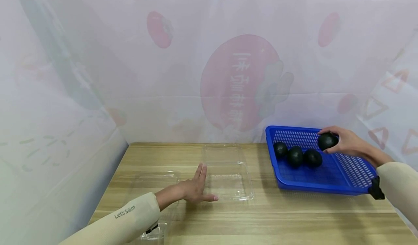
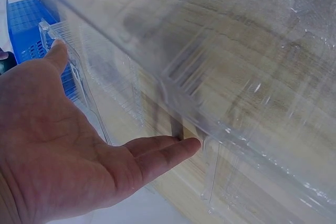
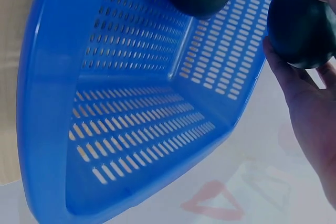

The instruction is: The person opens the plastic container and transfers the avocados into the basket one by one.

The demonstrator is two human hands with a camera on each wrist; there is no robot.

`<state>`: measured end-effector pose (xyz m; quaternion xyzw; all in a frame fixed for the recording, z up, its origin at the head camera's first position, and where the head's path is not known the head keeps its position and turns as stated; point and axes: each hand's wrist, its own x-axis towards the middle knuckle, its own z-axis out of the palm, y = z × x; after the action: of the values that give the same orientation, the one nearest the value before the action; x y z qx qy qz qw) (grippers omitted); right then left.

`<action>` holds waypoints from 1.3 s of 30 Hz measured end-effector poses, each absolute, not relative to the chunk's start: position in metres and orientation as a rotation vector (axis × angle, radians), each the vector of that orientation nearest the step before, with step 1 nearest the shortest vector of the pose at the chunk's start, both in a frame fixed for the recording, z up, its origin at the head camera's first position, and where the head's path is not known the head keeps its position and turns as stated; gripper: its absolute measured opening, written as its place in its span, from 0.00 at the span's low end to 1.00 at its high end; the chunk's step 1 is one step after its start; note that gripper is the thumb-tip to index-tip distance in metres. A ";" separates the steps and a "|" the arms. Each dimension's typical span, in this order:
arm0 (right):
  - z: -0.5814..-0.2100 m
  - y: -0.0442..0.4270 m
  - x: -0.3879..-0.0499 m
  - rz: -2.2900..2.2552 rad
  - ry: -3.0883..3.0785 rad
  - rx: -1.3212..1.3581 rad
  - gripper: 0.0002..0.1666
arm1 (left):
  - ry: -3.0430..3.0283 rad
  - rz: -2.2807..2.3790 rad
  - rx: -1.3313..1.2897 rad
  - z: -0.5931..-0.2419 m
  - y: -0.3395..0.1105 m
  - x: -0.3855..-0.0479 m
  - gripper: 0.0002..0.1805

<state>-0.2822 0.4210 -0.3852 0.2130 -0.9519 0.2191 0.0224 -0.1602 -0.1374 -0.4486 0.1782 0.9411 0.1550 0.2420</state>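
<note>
My right hand point(image 1: 349, 141) grips a dark green avocado point(image 1: 327, 141) between thumb and fingers, over the back right of the blue basket point(image 1: 320, 187). The right wrist view shows this held avocado point(image 3: 299, 24) at basket-rim height. Three more avocados point(image 1: 295, 156) lie in the basket's left part. With its fingers extended and thumb spread, my left hand point(image 1: 194, 188) is at the left side of a clear plastic box point(image 1: 225, 192), whose lid stands raised behind it. In the left wrist view, whether the fingertips press on the box cannot be made out.
More clear plastic boxes point(image 1: 156, 176) stand on the wooden table point(image 1: 261, 223) around and under my left forearm. A printed cloth wall point(image 1: 183, 118) closes off the back, with further cloth on both sides.
</note>
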 end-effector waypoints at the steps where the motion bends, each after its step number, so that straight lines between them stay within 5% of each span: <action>1: -0.386 0.422 -0.283 0.662 -2.957 0.652 0.41 | 2.578 0.436 0.478 -0.448 -0.137 -0.160 0.66; 39: -0.400 0.440 -0.300 0.462 -3.249 0.673 0.42 | 2.587 0.439 0.455 -0.449 -0.138 -0.159 0.66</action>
<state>-0.2996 0.4401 -0.3998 0.1998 -0.9646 0.1371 -0.1040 -0.1591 -0.1379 -0.4488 0.1661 0.9437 0.1602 0.2369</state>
